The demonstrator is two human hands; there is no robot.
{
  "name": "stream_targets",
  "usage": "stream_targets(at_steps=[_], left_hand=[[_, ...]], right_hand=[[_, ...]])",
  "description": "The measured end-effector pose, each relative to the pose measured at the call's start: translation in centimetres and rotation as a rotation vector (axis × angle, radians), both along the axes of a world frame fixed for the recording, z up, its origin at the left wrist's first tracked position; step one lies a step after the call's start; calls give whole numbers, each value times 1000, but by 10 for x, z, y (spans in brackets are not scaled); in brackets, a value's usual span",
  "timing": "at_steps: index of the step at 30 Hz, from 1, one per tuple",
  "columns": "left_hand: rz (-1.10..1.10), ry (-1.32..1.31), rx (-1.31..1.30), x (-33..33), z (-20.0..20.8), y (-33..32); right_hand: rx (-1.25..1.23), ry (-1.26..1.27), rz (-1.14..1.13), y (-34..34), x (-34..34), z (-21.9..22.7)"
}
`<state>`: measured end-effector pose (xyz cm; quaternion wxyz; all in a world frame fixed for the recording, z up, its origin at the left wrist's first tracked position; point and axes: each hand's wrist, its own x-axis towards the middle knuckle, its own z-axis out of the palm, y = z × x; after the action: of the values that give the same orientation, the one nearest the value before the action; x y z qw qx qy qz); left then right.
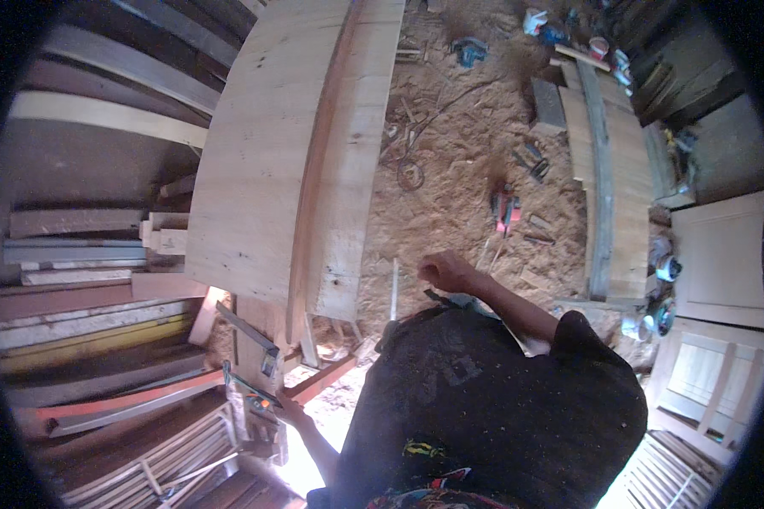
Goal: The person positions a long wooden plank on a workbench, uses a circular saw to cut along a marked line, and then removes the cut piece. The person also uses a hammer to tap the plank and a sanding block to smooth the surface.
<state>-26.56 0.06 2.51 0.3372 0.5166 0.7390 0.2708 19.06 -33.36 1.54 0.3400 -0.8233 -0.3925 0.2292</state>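
Note:
My left hand (pixel 290 411) is low at the left, its fingers closed at a slim dark tool with orange marks (pixel 261 402). I cannot make out the tool's exact kind. The tool slants up toward a narrow wooden stand (pixel 250 349) at the end of the workbench. A dark metal-edged piece (pixel 269 363) lies just above it. My right hand (pixel 444 270) hangs curled in a loose fist in front of my dark shirt, with nothing visible in it. Left of that hand, a long pale board (pixel 255 170) forms the bench top, with a reddish-brown strip (pixel 318 153) running along it.
Shavings cover the floor (pixel 450 187). On it lie a red power tool (pixel 507 210), a teal power tool (pixel 469 53) and a cable (pixel 412 174). More planks (pixel 621 170) lie at right, near a panelled door (pixel 721 254). Stacked timber (pixel 85 288) fills the left side.

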Motion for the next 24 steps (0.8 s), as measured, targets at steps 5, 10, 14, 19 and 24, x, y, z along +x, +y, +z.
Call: stream_targets(at_steps=[5,10,14,19,24], left_hand=[[-46,-35,147,45,45,-49],[-564,159,382,180,83,-118],[-889,292,160,251,102,-149],[-1308,579,29,364,133,-222],[-1737,563,-61,414,123,-249]], right_hand=[[173,91,-84,15,27,1],[226,216,-139,-14,37,-27],[376,328,-205,-52,36,-25],[378,600,-249,-89,42,-29],[688,1303,-201,-106,55,10]])
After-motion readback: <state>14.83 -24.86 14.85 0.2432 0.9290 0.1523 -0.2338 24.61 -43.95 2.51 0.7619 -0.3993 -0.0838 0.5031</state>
